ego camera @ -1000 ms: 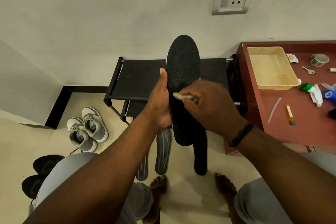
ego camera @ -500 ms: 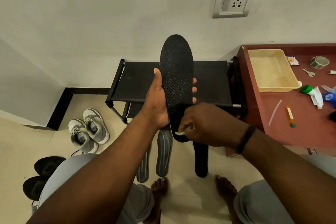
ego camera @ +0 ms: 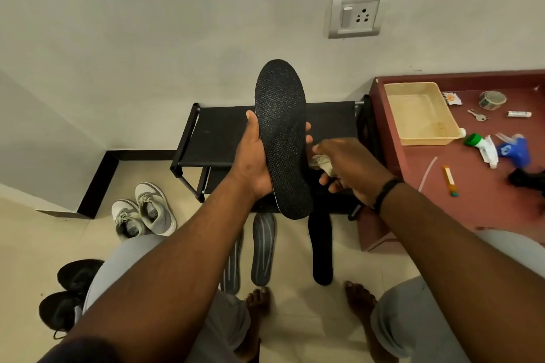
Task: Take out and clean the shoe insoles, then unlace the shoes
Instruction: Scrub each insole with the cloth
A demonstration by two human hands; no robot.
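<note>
My left hand (ego camera: 253, 156) grips a black insole (ego camera: 281, 138) upright in front of me, thumb on its left edge and fingertips showing past its right edge. Just right of the insole, my right hand (ego camera: 345, 168) holds a small crumpled whitish cloth (ego camera: 323, 163), off the insole's surface. On the floor below lie two grey insoles (ego camera: 262, 250) and another black insole (ego camera: 322, 247). A pair of grey laced shoes (ego camera: 144, 215) stands at left. A black pair of shoes (ego camera: 69, 295) sits partly hidden behind my left knee.
A black shoe rack (ego camera: 215, 135) stands against the wall behind the insole. At right, a maroon table (ego camera: 477, 203) carries a cream tray (ego camera: 420, 115), a blue spray bottle (ego camera: 514, 150), keys, tape and small items. My bare feet rest on the tiled floor.
My right hand wiped down the insole with the cloth, then came off it to the right. The left hand shifted the insole slightly left.
</note>
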